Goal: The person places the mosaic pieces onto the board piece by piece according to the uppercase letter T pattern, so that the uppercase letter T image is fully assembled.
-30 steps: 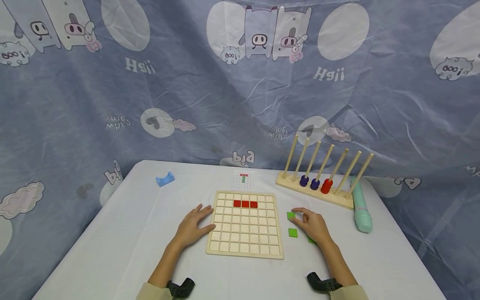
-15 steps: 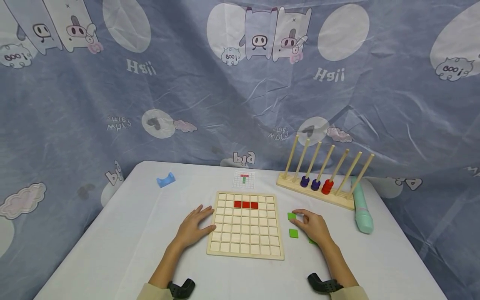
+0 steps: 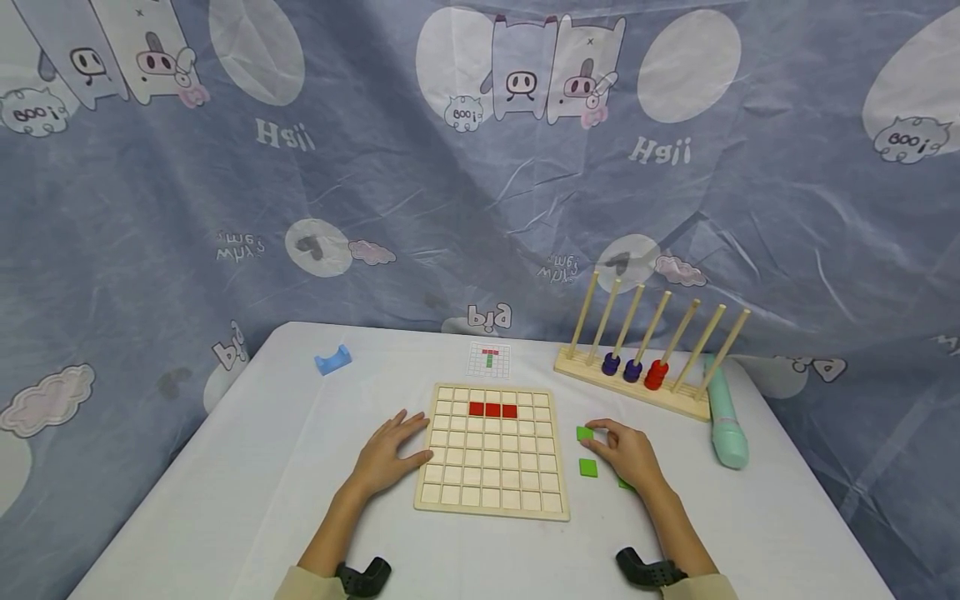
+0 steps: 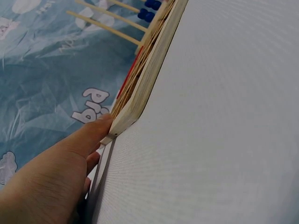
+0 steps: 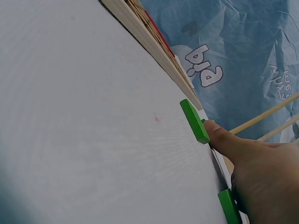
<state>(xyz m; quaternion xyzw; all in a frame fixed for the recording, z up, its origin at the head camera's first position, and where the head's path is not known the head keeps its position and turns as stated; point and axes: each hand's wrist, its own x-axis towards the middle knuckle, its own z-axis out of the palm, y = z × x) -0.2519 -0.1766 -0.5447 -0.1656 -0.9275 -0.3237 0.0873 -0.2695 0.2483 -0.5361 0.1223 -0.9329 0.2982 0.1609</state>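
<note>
A square wooden grid board (image 3: 491, 479) lies flat, with a row of red square tiles (image 3: 492, 410) in its upper part. My left hand (image 3: 386, 454) rests at its left edge, thumb and fingers spread and relaxed against the rim. To the right of the board, my right hand (image 3: 626, 450) has thumb and index finger on opposite edges of a green square tile (image 3: 583, 433), pinching it at the tabletop. A second green tile (image 3: 588, 468) lies just nearer, and a third green tile (image 5: 229, 205) is partly hidden under the right hand.
Behind the board lies a small printed grid card (image 3: 489, 361) with a red and green T. A wooden peg rack (image 3: 630, 383) with blue and red beads stands at the back right, beside a mint-green microphone-shaped object (image 3: 726, 425). A blue curved block (image 3: 333, 360) lies back left.
</note>
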